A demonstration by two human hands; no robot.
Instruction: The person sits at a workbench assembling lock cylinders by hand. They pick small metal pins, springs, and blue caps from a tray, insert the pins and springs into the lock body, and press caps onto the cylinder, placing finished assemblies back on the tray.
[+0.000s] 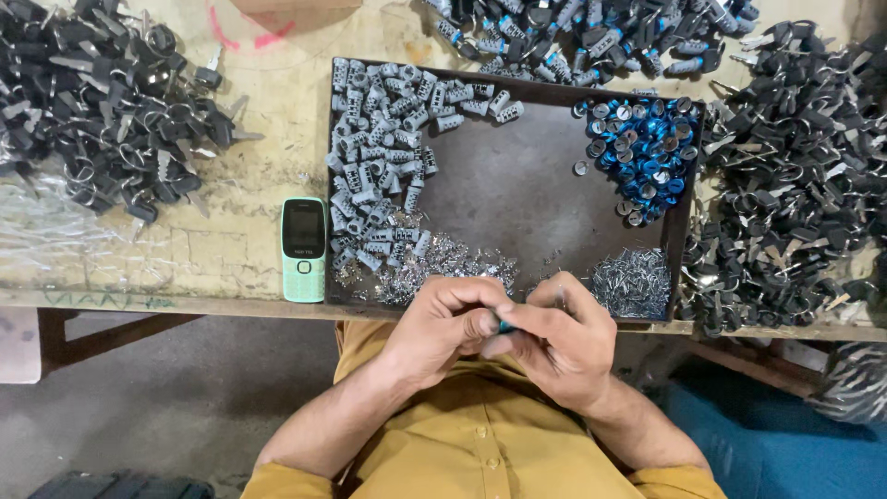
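My left hand (442,325) and my right hand (557,340) meet at the near edge of a dark tray (517,185), fingers pinched together around a small part with a blue cap (504,324), mostly hidden by the fingers. Inside the tray lie several grey lock cylinders (379,157) at the left, blue caps (642,152) at the far right, small metal pins (633,282) at the near right and tiny silvery bits (443,263) near my left hand.
A green push-button phone (303,249) lies left of the tray. Heaps of black-headed keys sit at the far left (102,102) and right (795,176). More assembled cylinders (591,32) are piled behind the tray. The table edge runs beneath my hands.
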